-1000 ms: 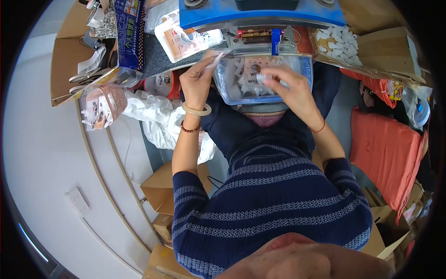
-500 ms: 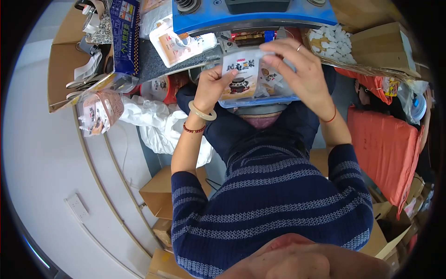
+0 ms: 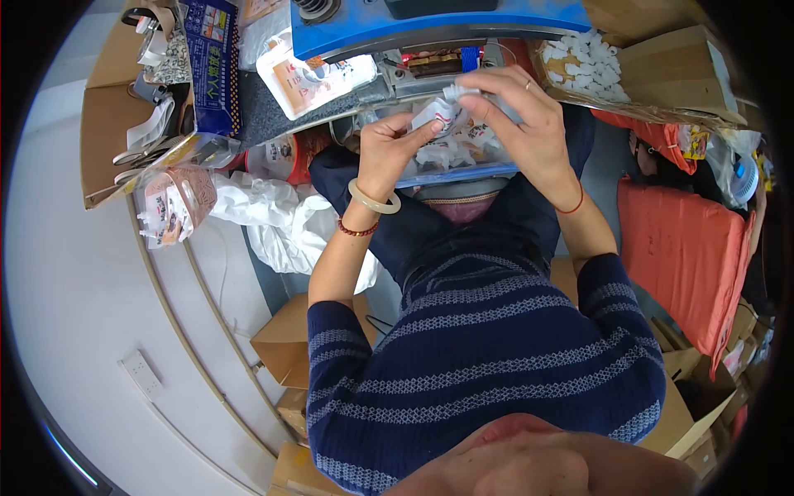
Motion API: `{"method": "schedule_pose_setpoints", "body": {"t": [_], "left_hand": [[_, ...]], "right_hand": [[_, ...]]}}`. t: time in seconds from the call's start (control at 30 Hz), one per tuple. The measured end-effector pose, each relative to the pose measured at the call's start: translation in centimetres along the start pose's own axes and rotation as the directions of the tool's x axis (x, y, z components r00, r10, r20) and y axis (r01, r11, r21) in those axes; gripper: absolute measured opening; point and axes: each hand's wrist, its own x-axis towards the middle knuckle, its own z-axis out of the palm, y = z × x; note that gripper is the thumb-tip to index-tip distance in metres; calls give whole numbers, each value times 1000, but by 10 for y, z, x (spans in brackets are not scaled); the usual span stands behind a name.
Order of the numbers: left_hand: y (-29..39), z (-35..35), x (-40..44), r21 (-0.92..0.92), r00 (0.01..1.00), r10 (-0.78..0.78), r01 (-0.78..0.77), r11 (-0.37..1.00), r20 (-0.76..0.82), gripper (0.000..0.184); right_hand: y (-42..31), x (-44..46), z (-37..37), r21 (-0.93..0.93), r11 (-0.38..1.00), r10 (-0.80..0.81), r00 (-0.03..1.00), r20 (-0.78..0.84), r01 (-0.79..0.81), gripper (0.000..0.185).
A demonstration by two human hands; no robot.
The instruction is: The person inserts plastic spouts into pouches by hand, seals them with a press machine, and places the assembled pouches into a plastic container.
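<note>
My left hand (image 3: 387, 153) is closed on a printed plastic pouch (image 3: 441, 113), thumb on its face. The pouch is now bent and tilted, and its print is only partly visible. At its upper corner, my right hand (image 3: 529, 124) pinches a small white plastic spout (image 3: 453, 93) between thumb and fingers. I cannot tell whether the spout is fixed into the pouch. Below both hands, over my lap, sits a clear bin with a blue rim (image 3: 459, 176), holding several more printed pouches (image 3: 451, 154).
Ahead stands a blue machine (image 3: 447, 31). A printed pouch (image 3: 310, 78) lies on the dark worktop (image 3: 263, 106) at left. A box of white plastic pieces (image 3: 583, 70) is at right. Cardboard boxes (image 3: 103, 124) and an orange-red padded bag (image 3: 682, 264) flank me.
The pouch, earlier flat with its front facing me, has been turned and bent. A white spout now shows at my right fingertips. The view has shifted slightly.
</note>
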Motion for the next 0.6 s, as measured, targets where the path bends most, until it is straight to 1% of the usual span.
{"method": "schedule_pose_setpoints", "body": {"t": [0.03,0.07,0.1,0.13,0.17,0.2,0.23,0.3,0.33,0.4,0.43,0.5,0.53,0.57,0.6], "left_hand": [[2,1,0,1,1000,8,-8,1000,1,18],[5,1,-1,42,1000,6,-6,999,5,18],[6,0,-2,80,1000,1,-1,997,5,18],[6,-2,-1,79,1000,2,-2,997,-4,18],[5,-7,-1,107,995,-37,27,994,94,19],[4,-10,-3,141,977,-85,58,988,195,20],[5,-10,-6,147,975,-92,63,987,200,20],[7,-10,-5,43,871,-275,283,958,406,22],[4,-9,-3,-2,839,-320,357,934,439,23],[-12,-4,7,-276,837,-331,474,836,435,24],[-10,-1,14,-351,855,-334,477,806,397,25],[-17,-5,42,-405,840,-331,507,761,429,24],[-13,0,54,-454,832,-373,541,708,410,23],[-14,3,63,-491,856,-359,510,706,373,24],[-13,3,69,-524,877,-345,477,706,333,24]], "right_hand": [[0,6,-2,-49,996,-78,996,-33,77,19],[11,8,1,-92,983,-157,988,6,156,19],[13,12,-3,-90,982,-163,987,9,164,19],[13,15,-9,-154,976,-134,981,141,155,18],[13,18,-15,-217,965,-87,960,268,148,18],[14,21,-23,-232,957,-72,915,398,176,21],[16,18,-22,-230,958,-67,918,391,168,21],[22,16,-20,-280,957,103,825,556,70,23],[29,15,-19,-205,978,145,827,543,-37,26],[44,10,-20,-176,972,205,935,288,-159,27],[49,10,-25,-199,971,167,974,151,-135,27],[50,12,-48,-394,919,11,999,32,2,26],[42,9,-56,-528,849,6,1000,-8,-9,24],[46,8,-61,-534,846,5,1000,-12,-11,24],[56,6,-68,-635,758,104,988,-112,-152,23]]}}
